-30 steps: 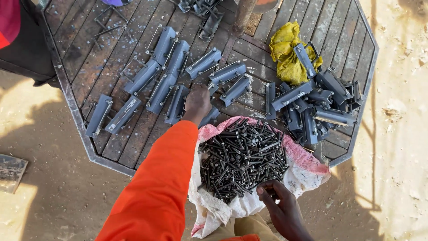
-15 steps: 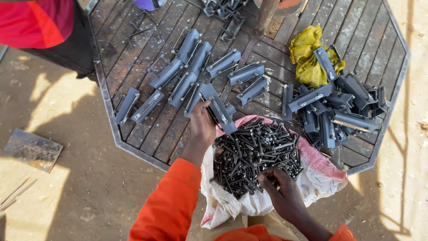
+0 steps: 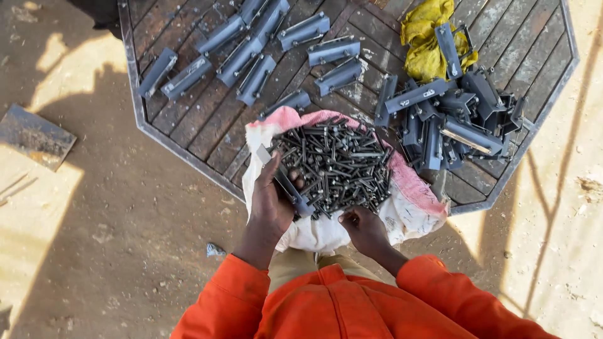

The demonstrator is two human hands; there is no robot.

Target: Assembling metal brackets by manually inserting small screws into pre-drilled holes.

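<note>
My left hand [image 3: 270, 204] grips a grey metal channel bracket [image 3: 286, 182] and holds it over the near left edge of a white sack [image 3: 326, 232]. The sack lies open and is full of dark bolts [image 3: 336, 166]. My right hand [image 3: 363, 229] rests on the sack's near rim, with its fingers pinched at the edge of the bolt pile; whether a bolt is between them I cannot tell. Both sleeves are orange.
The sack sits at the near edge of an octagonal metal grate table [image 3: 188, 119]. Single grey brackets [image 3: 242, 59] lie in rows at its left. A heap of brackets [image 3: 452, 119] and a yellow rag [image 3: 427, 37] are at its right. A metal plate [image 3: 34, 135] lies on the sandy ground.
My left hand lifted one bracket off the table and drew it back over the sack. The view moved closer. The person in red at the upper left is out of frame.
</note>
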